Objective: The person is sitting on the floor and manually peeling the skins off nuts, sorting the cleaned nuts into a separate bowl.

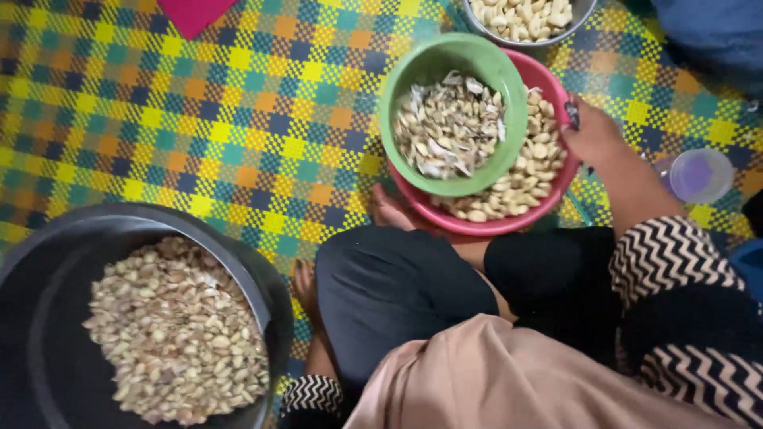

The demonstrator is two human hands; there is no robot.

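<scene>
Here the pink bowl [548, 187] of peeled garlic cloves sits right of centre on the woven mat [199, 119], a green bowl [445, 67] of skins nested inside. It looks light, rigid, best gripped at the rim. The right hand [592, 135] pinches its far rim; the left hand [393, 213] curls under its near edge.

- The right hand [592, 135] reached forward from a black-and-white zigzag sleeve [664, 254], wrist straight and forearm bare.
- Its fingers [571, 111] curled loosely, a dark nail showing at one tip.
- The left hand [304, 286] lay low beside the folded knee, largely hidden; only its edge showed, so its grip could not be told.
</scene>
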